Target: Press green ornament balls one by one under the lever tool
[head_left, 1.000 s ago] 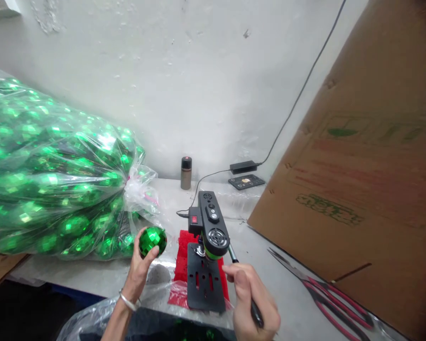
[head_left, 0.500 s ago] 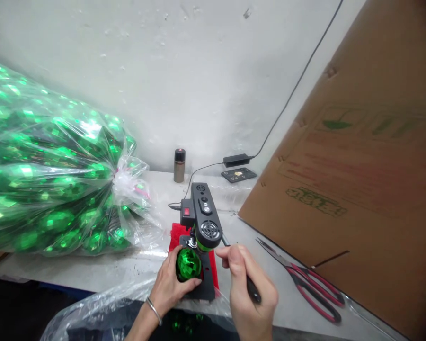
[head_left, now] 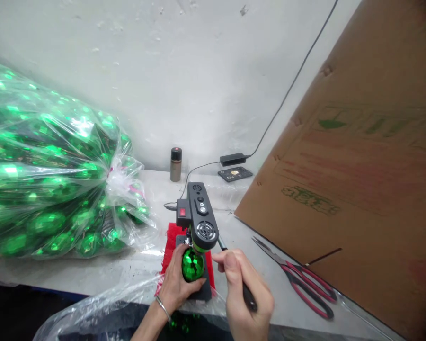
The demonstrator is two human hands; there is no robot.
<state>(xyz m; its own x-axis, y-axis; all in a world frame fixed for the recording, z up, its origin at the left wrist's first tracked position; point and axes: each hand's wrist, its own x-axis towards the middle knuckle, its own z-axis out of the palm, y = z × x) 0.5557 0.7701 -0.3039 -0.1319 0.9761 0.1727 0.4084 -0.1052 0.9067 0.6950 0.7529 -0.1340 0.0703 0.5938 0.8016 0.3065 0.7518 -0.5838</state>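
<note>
My left hand [head_left: 175, 280] is closed around a shiny green faceted ball [head_left: 193, 265], thumb below and fingers at its left. The ball sits under the front end of a small black bench press machine [head_left: 203, 214], touching or very near its lower head; the exact contact is hidden. My right hand [head_left: 246, 289] is wrapped around the black grip of the machine's lever handle [head_left: 249, 297], to the right of the ball. Beneath the machine's black base lies a red cloth [head_left: 169, 246].
A large clear bag [head_left: 53, 189] of green balls lies at the left. Long red-handled scissors [head_left: 298, 279] rest at the right beside a tall cardboard box [head_left: 341, 166]. Behind stand a small bottle [head_left: 176, 165], a power adapter [head_left: 233, 159] and a dark flat card-like object [head_left: 235, 174].
My left hand has shifted the green ball slightly right, closer under the machine's head. My right hand stays on the lever. The whole view has drifted a little.
</note>
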